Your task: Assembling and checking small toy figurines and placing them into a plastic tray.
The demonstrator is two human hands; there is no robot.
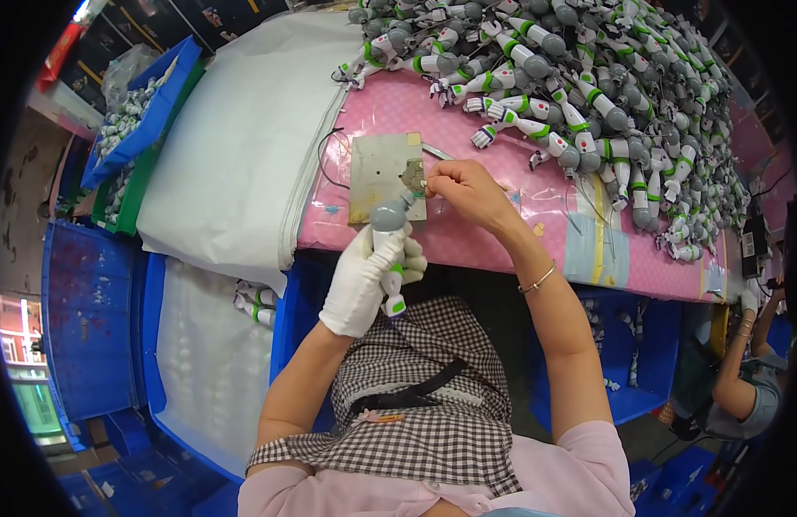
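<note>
My left hand (pixel 350 289), in a white glove, is wrapped round a white toy robot arm (pixel 389 221) with a grey ball end and green bands. That ball end points up toward a flat grey metal plate (pixel 374 164) on the pink-covered table. Over the plate's right edge, beside a small metal fitting (pixel 413 178), the bare fingers of my right hand (pixel 467 191) are pinched together. Whatever they hold is too small to make out. A thin dark wire (pixel 322 159) curves out at the plate's left side.
A large heap of similar toy arms (pixel 579 112) covers the table's far right. White sheeting (pixel 243 138) lies at the left, beside a blue bin (pixel 144 112) of small parts. Below the table edge stand blue crates (pixel 157 345). Another person's arm (pixel 739 370) shows at far right.
</note>
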